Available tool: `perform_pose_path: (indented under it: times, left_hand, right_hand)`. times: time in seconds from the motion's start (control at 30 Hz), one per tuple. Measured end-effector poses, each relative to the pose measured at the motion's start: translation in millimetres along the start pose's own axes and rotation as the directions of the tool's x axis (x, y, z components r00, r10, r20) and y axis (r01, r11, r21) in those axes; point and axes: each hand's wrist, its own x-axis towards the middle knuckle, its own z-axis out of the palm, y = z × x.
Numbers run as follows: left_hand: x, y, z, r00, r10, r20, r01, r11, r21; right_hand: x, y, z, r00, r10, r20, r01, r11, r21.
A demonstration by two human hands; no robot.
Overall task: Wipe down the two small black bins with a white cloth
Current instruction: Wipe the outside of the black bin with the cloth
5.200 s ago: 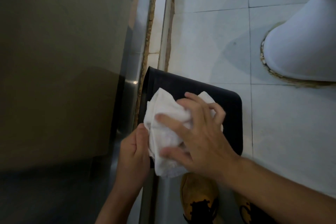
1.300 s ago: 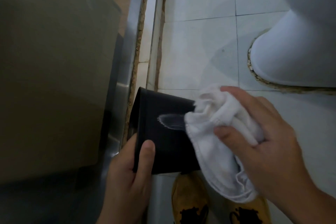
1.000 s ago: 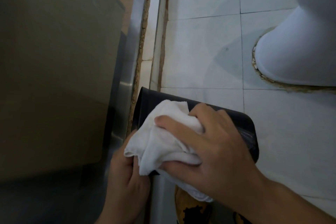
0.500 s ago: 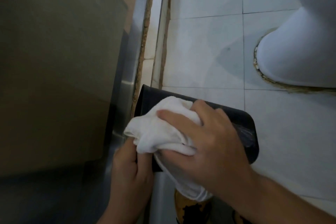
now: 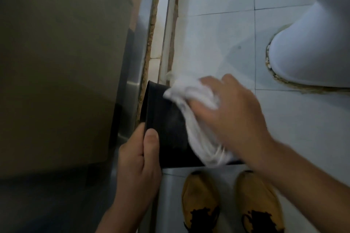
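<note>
A small black bin point(image 5: 166, 128) is held in the air in front of me, one flat side turned up. My left hand point(image 5: 140, 159) grips its lower left corner, thumb on the top face. A bunched white cloth point(image 5: 197, 111) lies against the right part of that face. My right hand point(image 5: 231, 117) holds the cloth and presses it on the bin; it is blurred by motion. Only one bin is in view.
A brown door or panel point(image 5: 62, 62) with a metal frame point(image 5: 132, 85) fills the left. White floor tiles point(image 5: 217, 43) lie ahead, with a white toilet base point(image 5: 310, 47) at the right. My two yellow shoes point(image 5: 200, 200) stand below the bin.
My right hand has swept the cloth from the bin's left side to its right side. The left part of the bin's face is now uncovered. My left hand keeps its grip.
</note>
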Motion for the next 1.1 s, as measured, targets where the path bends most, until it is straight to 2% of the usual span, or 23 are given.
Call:
perform_pose_path:
  times: [0.03, 0.07, 0.17, 0.23, 0.27, 0.33, 0.37, 0.4, 0.5, 0.57, 0.6, 0.7, 0.8, 0.93, 1.0, 1.1]
  left_hand:
    - [0, 1, 0, 1.000, 0.016, -0.004, -0.016, 1.000, 0.020]
    - [-1, 1, 1, 1.000, 0.011, -0.004, -0.011, 1.000, 0.028]
    - [-3, -6, -1, 0.999, -0.033, -0.019, 0.033, 0.999, -0.011]
    - [-5, -8, -1, 0.999, -0.034, -0.038, 0.034, 0.999, -0.012]
    - [-4, -6, 0, 0.999, -0.030, -0.036, 0.030, 1.000, -0.009]
    - [-1, 0, 1, 1.000, -0.001, -0.024, 0.002, 1.000, 0.016]
    - [1, 3, 1, 1.000, 0.009, -0.022, -0.008, 1.000, 0.021]
    - [2, 3, 1, 1.000, 0.005, -0.020, -0.005, 1.000, 0.019]
    - [2, -1, -1, 0.997, -0.071, -0.010, 0.071, 0.997, -0.042]
    - [0, -3, -1, 0.997, -0.080, -0.022, 0.079, 0.996, -0.032]
    - [-1, -2, -1, 0.998, -0.065, -0.021, 0.065, 0.998, -0.021]
    - [0, 3, 0, 0.999, -0.044, 0.003, 0.044, 0.999, -0.019]
    - [1, 7, 1, 0.998, -0.062, 0.009, 0.062, 0.997, -0.050]
    - [6, 8, 1, 0.995, -0.083, 0.046, 0.087, 0.993, -0.078]
    - [4, 7, 0, 0.997, -0.065, 0.047, 0.068, 0.996, -0.061]
    - [-1, 3, -3, 0.996, -0.090, 0.024, 0.090, 0.996, -0.020]
  right_hand:
    - [8, 3, -1, 0.998, 0.054, 0.024, -0.055, 0.998, 0.015]
    - [8, 2, -2, 0.999, 0.033, 0.032, -0.034, 0.999, 0.024]
    - [-16, -20, -7, 0.975, -0.178, 0.131, 0.165, 0.981, 0.102]
    - [-26, -25, 0, 0.958, -0.250, 0.142, 0.243, 0.968, 0.063]
    - [-19, -23, 4, 0.974, -0.197, 0.110, 0.195, 0.980, 0.027]
    - [3, -14, 3, 0.998, 0.025, 0.052, -0.028, 0.998, 0.052]
    - [10, -9, 2, 0.997, 0.067, 0.038, -0.070, 0.995, 0.075]
    - [11, -8, 3, 0.999, 0.046, 0.023, -0.048, 0.997, 0.067]
    - [-13, -28, 10, 0.991, -0.137, -0.013, 0.137, 0.988, 0.074]
    - [-27, -31, 20, 0.967, -0.179, -0.182, 0.201, 0.973, 0.110]
    - [-27, -25, 21, 0.967, -0.166, -0.192, 0.191, 0.975, 0.116]
    - [-19, 12, 5, 0.999, -0.034, -0.036, 0.037, 0.995, 0.088]
    - [-20, 47, -11, 0.990, 0.138, -0.035, -0.135, 0.988, 0.068]
    - [-29, 63, -16, 0.958, 0.278, -0.076, -0.274, 0.960, 0.059]
    - [-35, 48, -11, 0.960, 0.264, -0.096, -0.267, 0.964, -0.014]
    - [-40, -2, 8, 0.984, 0.106, -0.142, -0.107, 0.994, 0.002]
